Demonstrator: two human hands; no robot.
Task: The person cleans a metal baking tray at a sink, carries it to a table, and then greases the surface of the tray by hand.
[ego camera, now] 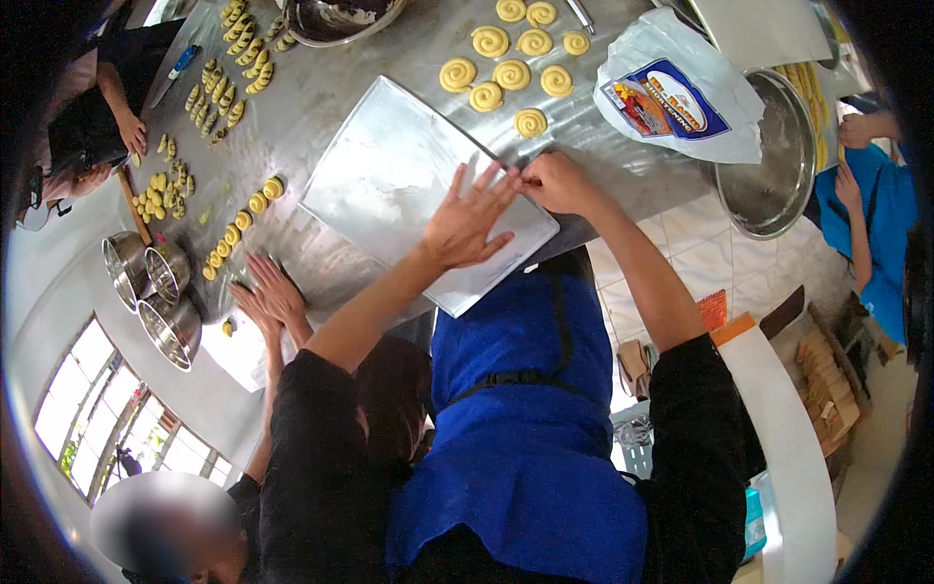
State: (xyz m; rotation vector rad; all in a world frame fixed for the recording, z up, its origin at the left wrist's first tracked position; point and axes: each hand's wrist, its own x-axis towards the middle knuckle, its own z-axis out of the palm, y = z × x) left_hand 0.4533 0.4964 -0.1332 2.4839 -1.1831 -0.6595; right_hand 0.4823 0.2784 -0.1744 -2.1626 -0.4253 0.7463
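Observation:
Before me a rectangular metal baking sheet (372, 168) lies slantwise on the steel table, its near corner past the table edge by my blue apron. My left hand (467, 223) rests palm down on the sheet, fingers spread, holding nothing. At the sheet's right edge, my right hand (558, 182) has its fingers curled, their tips close to my left fingertips. Whether those fingers pinch something is hidden. Just beyond the right hand sits a yellow dough spiral (530, 123), with several more dough spirals (511, 74) behind it.
To the right stand a white shortening bag (678, 87) and a large metal bowl (766, 182). Left are rolled dough pieces (232, 235), striped dough twists (219, 95), a blue-handled knife (175, 71) and steel bowls (169, 328). A co-worker's hands (271, 296) work beside my left arm; other people stand around.

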